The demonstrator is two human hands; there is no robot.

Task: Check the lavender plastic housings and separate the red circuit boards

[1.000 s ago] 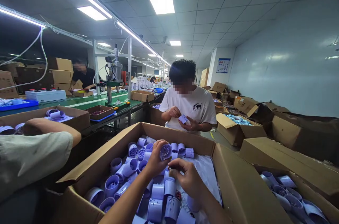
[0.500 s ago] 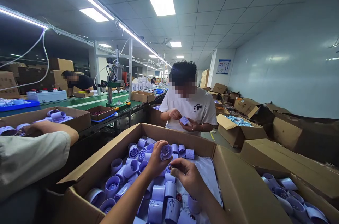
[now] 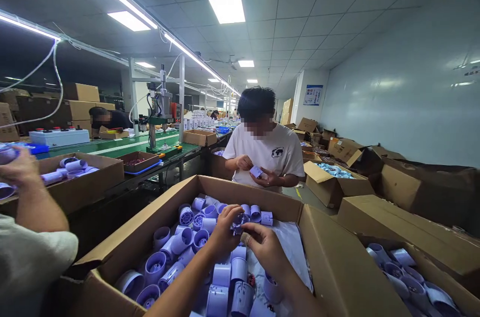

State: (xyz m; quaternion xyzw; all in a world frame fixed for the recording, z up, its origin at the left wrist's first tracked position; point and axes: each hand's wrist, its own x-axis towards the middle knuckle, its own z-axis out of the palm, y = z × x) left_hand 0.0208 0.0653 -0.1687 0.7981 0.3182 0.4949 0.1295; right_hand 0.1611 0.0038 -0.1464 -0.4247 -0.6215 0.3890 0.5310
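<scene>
My left hand [image 3: 224, 233] is wrapped round a pale lavender plastic housing [image 3: 239, 222] above the open carton. The thumb and fingers of my right hand [image 3: 265, 248] are pinched together at the side of that housing; whatever they hold is too small and hidden to make out. Below both hands, many similar round plastic housings [image 3: 219, 274] lie heaped in the cardboard box [image 3: 326, 257], some upright, some on their sides. A small reddish part [image 3: 251, 280] lies among them.
Opposite, a person [image 3: 262, 152] in a white shirt handles a similar housing [image 3: 256, 172]. At the left a co-worker's arm [image 3: 39, 207] reaches over another box [image 3: 95, 174] of housings. A press machine [image 3: 162, 112] stands on the green bench. More housings fill a box [image 3: 412, 277] at the right.
My left hand has turned the housing, and my right fingertips have come up closer against it. The co-worker's arm at the left has lifted, with a housing in the hand.
</scene>
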